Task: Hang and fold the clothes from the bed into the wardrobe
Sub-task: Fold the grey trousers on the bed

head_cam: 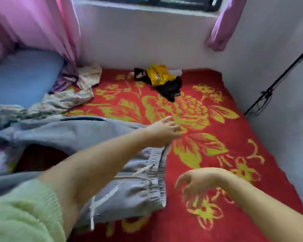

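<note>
Grey sweatpants (77,135) with a white drawstring lie spread across the left of the red and yellow floral bed cover (217,119). My left hand (163,131) reaches out over the pants' waistband corner, fingers loosely extended; whether it touches the cloth is unclear. My right hand (194,182) hovers above the bed to the right of the waistband, fingers hanging relaxed and holding nothing. A yellow and black garment pile (163,81) sits at the far side of the bed by the wall. Crumpled pale patterned clothes (72,98) lie at the left.
A blue pillow (23,79) lies at the far left under a pink curtain (33,23). White walls close in the bed at the back and right. A black rod (276,79) leans against the right wall. A window is above.
</note>
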`<state>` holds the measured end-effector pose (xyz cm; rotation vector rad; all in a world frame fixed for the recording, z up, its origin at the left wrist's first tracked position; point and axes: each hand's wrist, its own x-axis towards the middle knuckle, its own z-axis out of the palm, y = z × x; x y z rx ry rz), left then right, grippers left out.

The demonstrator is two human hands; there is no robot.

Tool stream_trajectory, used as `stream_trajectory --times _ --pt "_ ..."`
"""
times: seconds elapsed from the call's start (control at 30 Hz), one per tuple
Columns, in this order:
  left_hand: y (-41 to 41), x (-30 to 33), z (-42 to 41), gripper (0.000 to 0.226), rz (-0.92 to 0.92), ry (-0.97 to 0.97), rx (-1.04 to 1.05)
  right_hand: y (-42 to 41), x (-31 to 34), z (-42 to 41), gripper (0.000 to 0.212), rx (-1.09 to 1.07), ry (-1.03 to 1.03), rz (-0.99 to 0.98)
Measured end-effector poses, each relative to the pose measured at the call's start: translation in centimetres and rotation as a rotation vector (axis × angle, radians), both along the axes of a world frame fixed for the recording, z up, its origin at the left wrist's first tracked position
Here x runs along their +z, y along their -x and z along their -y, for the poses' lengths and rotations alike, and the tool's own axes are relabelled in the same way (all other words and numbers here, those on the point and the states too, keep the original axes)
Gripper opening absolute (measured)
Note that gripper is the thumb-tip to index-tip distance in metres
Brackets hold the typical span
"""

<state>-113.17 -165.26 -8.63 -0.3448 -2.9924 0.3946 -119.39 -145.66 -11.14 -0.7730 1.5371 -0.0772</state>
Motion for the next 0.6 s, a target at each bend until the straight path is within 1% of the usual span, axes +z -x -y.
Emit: stream_trajectory --times 0.03,0.07,0.1,0.17,0.2,0.23,0.27,0.3,0.33,0.37,0.4,0.47,0.5,0.53,0.57,0.6 --pt "-0.6 -4.2 -1.6 0.044 0.120 -0.075 0.045 1.5 -3.6 -2.1 0.028 -0.055 -0.079 -0.013" --pt "-2.2 -8.2 -3.1 0.044 0.226 -0.181 0.125 2.7 -6.2 -3.6 0.028 -0.121 -0.105 -0.051" --pt "-3.8 -11.4 -4.8 0.040 0.342 -0.275 0.270 3.9 -8.7 -4.7 0.030 -0.186 -0.126 -0.084" --pt "-7.0 -17.9 -7.2 0.031 0.417 -0.468 0.573 5.2 -13.3 -5.4 0.032 -0.278 -0.128 -0.140" --pt "-8.1 -20.6 -8.2 0.028 0.385 -0.535 0.674 5.6 -15.4 -4.9 0.032 -0.323 -0.112 -0.168" --pt "-9.2 -22.7 -9.4 0.029 0.348 -0.550 0.729 5.8 -17.1 -4.2 0.032 -0.371 -0.092 -0.197" --pt "-10.0 -24.9 -11.1 0.030 0.359 -0.585 0.729 6.1 -19.1 -3.0 0.032 -0.414 -0.058 -0.213" --pt "-10.3 -26.7 -12.9 0.029 0.426 -0.620 0.681 6.3 -21.1 -1.6 0.031 -0.460 -0.011 -0.223" --pt "-10.4 -28.8 -14.6 0.025 0.460 -0.622 0.622 6.7 -23.6 0.4 0.030 -0.499 0.050 -0.226" --pt "-10.2 -30.0 -16.1 0.021 0.469 -0.578 0.563 6.9 -25.0 2.2 0.028 -0.552 0.118 -0.233" --pt "-9.7 -31.6 -16.9 0.021 0.464 -0.519 0.537 7.2 -26.9 4.5 0.026 -0.605 0.177 -0.217" --pt "-8.5 -33.6 -17.0 0.034 0.487 -0.427 0.556 7.4 -29.9 8.6 0.025 -0.742 0.244 -0.182" --pt "-7.7 -34.2 -16.7 0.043 0.472 -0.393 0.576 7.4 -31.1 10.6 0.029 -0.824 0.248 -0.160" --pt "-7.1 -34.6 -16.6 0.048 0.515 -0.365 0.606 7.2 -32.4 12.0 0.035 -0.917 0.240 -0.140" --pt "-6.2 -34.3 -16.1 0.048 0.569 -0.334 0.636 7.3 -32.6 13.3 0.040 -1.006 0.234 -0.134" --pt "-5.7 -34.3 -16.1 0.042 0.610 -0.296 0.665 7.0 -33.5 14.1 0.045 -1.079 0.218 -0.130"
